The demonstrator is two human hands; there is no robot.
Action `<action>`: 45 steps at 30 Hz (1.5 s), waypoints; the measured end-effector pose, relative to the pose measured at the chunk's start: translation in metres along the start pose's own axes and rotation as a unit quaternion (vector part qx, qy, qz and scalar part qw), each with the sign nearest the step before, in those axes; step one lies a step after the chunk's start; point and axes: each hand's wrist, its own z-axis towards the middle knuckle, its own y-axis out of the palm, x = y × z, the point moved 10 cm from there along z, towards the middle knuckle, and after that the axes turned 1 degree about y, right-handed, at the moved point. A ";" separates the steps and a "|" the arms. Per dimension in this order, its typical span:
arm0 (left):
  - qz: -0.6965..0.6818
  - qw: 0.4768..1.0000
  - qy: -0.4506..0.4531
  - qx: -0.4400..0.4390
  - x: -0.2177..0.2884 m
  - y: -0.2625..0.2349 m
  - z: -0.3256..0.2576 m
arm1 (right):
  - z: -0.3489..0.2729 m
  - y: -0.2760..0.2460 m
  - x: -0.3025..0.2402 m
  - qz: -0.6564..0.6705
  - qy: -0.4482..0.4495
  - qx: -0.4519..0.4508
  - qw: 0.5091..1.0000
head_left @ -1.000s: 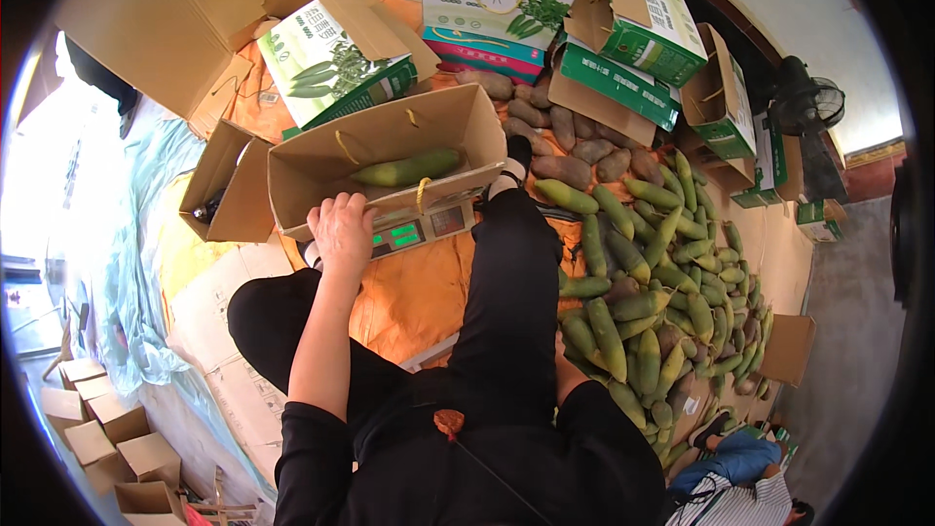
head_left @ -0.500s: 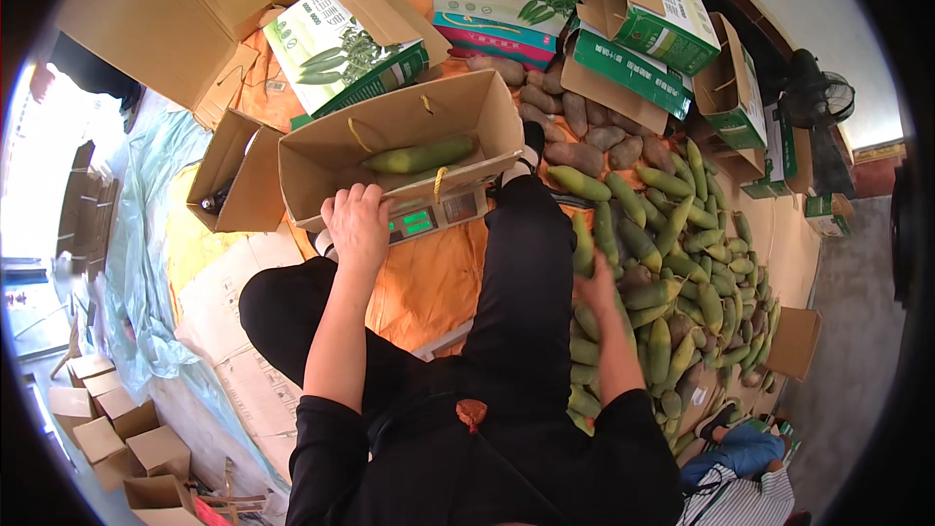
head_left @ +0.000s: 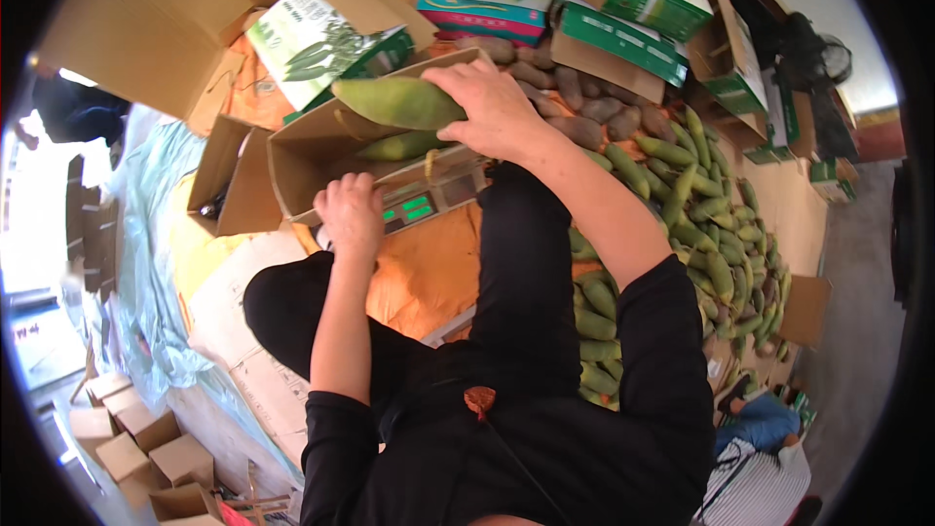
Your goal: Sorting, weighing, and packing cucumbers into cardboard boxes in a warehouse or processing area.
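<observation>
A long green radish is in my right hand, held by one end over an open cardboard box. Inside that box lies another green radish, partly covered by the raised one. My left hand has its fingers curled over the box's near rim. Beneath the box is a weighing scale with lit green digits. To the right, a large pile of green radishes lies beside my leg.
Reddish-brown roots lie beyond the pile. Printed cartons, among them a white and green carton, stand at the back. A narrow open box touches the left side. Small brown boxes sit lower left; another person is at lower right.
My right hand has left the pile and swung up and left to the box, bringing a green radish. My left hand stays on the box rim. The view has shifted slightly.
</observation>
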 end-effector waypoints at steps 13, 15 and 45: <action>-0.012 0.998 -0.027 0.049 -0.007 -0.007 -0.007 | -0.242 0.048 0.236 0.081 0.327 0.104 0.936; -0.051 0.996 -0.010 0.070 -0.007 -0.011 -0.009 | -0.322 0.090 0.254 -0.116 0.406 -0.086 0.902; -0.056 0.997 -0.033 0.030 -0.011 -0.007 -0.009 | -0.509 0.135 0.218 -0.191 0.517 -0.262 0.792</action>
